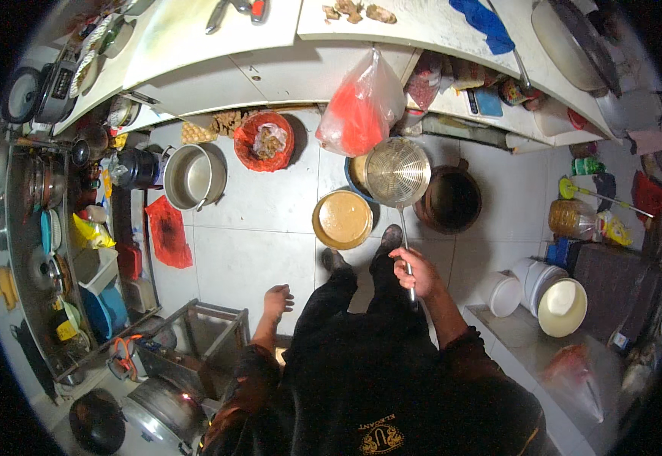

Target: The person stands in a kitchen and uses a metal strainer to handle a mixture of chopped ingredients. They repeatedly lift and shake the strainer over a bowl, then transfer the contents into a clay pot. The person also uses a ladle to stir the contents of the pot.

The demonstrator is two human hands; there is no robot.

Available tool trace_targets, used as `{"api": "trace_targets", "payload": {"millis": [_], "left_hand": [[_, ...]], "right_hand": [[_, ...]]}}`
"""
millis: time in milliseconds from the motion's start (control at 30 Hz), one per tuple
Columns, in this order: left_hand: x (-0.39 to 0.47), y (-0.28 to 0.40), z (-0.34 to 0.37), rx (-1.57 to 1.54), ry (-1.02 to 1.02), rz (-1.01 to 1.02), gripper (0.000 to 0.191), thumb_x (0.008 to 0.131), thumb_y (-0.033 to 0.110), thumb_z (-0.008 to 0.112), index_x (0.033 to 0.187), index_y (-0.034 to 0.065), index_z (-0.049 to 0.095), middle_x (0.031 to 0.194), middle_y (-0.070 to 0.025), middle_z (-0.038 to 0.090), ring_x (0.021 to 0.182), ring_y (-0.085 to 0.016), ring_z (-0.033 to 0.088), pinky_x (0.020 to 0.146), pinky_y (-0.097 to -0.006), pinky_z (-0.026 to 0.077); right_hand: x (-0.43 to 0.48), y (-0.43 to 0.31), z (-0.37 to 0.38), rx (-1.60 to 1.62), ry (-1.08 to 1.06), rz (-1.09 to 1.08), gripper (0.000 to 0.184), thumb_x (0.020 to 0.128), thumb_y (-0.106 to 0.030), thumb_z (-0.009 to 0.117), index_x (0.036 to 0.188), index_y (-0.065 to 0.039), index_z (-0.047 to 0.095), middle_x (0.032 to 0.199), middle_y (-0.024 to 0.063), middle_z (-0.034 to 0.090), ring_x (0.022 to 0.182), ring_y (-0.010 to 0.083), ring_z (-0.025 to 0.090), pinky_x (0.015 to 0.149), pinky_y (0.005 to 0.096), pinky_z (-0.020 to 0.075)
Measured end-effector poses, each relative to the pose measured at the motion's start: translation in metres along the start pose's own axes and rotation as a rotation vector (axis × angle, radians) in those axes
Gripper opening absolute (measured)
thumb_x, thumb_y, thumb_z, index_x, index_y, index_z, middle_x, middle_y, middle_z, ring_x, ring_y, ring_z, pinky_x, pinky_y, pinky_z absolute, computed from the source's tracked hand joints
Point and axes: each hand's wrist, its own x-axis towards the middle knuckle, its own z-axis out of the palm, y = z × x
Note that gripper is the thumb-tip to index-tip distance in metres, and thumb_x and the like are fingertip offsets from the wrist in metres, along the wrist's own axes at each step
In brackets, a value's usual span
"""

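A round metal skimmer (397, 172) with a perforated bowl is held by its long handle in my right hand (417, 273). Its bowl is over part of a blue-rimmed container (355, 171) and close to a dark round pot (452, 199). In front of my feet stands a metal pot of tan, creamy liquid (342, 219). My left hand (278, 301) hangs at my left side with its fingers loosely curled and nothing in it. Above the skimmer, a clear plastic bag with red contents (359, 114) hangs at the counter's front.
An empty metal pot (194, 176) and a red-lined bin (264, 141) stand on the floor ahead left. A red plastic sheet (169, 232) lies near the left shelf. White buckets (562, 308) are at the right, and a metal-framed stand (214, 330) is at my left.
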Motion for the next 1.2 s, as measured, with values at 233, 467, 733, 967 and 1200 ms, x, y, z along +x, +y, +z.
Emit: {"api": "trace_targets", "payload": {"millis": [233,467,733,967,1200], "left_hand": [[0.001,-0.014,-0.015,-0.044,-0.014,-0.013,0.041,0.092,0.03,0.064,0.122,0.0013,0.058,0.093,-0.0173,0.069,0.07,-0.029,0.068,0.057,-0.0422,0.057],[0.0,-0.002,-0.011,-0.07,-0.041,-0.016,0.029,0.092,0.026,0.059,0.109,0.0025,0.06,0.088,-0.0152,0.066,0.068,-0.027,0.065,0.055,-0.0404,0.056],[0.003,0.021,-0.013,-0.074,-0.056,0.04,0.033,0.095,0.027,0.057,0.116,0.0013,0.057,0.092,-0.0177,0.066,0.07,-0.03,0.066,0.059,-0.0441,0.058],[-0.002,0.006,-0.014,-0.145,-0.036,0.046,0.038,0.098,0.033,0.057,0.12,0.001,0.055,0.1,-0.02,0.066,0.076,-0.034,0.067,0.06,-0.0468,0.058],[-0.023,-0.012,-0.008,-0.193,0.035,0.033,0.041,0.098,0.03,0.054,0.125,-0.0006,0.049,0.103,-0.0214,0.065,0.08,-0.034,0.066,0.063,-0.048,0.058]], "right_hand": [[-0.034,-0.002,0.006,-0.41,0.089,-0.087,0.04,0.097,-0.036,0.059,0.125,-0.007,0.056,0.07,0.0036,0.058,0.049,0.0092,0.047,0.043,0.0246,0.0367],[-0.073,-0.011,0.015,-0.523,0.271,-0.259,0.03,0.089,-0.023,0.069,0.114,-0.009,0.061,0.07,-0.0003,0.055,0.051,0.0083,0.048,0.043,0.0247,0.0337],[-0.102,-0.072,0.044,-0.562,0.261,-0.698,0.029,0.091,-0.015,0.065,0.118,-0.006,0.061,0.072,-0.001,0.056,0.058,0.0073,0.05,0.05,0.0231,0.0391],[-0.099,-0.16,0.026,-0.598,0.476,-0.91,0.03,0.088,-0.016,0.068,0.114,-0.005,0.059,0.066,-0.0002,0.056,0.051,0.0084,0.049,0.043,0.0242,0.0375],[-0.098,-0.35,0.002,-0.634,0.612,-0.888,0.034,0.089,-0.012,0.066,0.119,-0.003,0.052,0.064,0.0043,0.056,0.04,0.0099,0.042,0.033,0.0274,0.0294]]}}
